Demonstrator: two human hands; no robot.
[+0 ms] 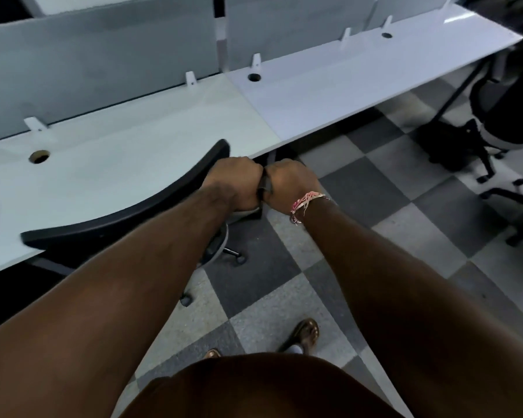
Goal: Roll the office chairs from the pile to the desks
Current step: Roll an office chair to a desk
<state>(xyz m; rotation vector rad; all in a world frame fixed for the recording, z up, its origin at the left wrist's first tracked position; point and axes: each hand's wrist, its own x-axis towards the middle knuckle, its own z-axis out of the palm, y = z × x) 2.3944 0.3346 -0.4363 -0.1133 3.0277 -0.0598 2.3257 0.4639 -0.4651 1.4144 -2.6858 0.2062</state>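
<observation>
A black office chair [151, 206] stands at the front edge of the white desk [109, 164]. Its curved back top runs from lower left up to the desk's middle. My left hand [234, 184] and my right hand [290, 184] sit fist to fist, both gripping the right end of that back. The seat is hidden under my left forearm. Its white base and black casters [239, 257] show on the floor below.
A second white desk [360, 79] continues to the right, with grey divider panels [103, 55] behind. More black chairs [507, 122] crowd the right edge. Checkered grey carpet tiles [375, 206] lie between. My feet [307, 331] stand near the bottom.
</observation>
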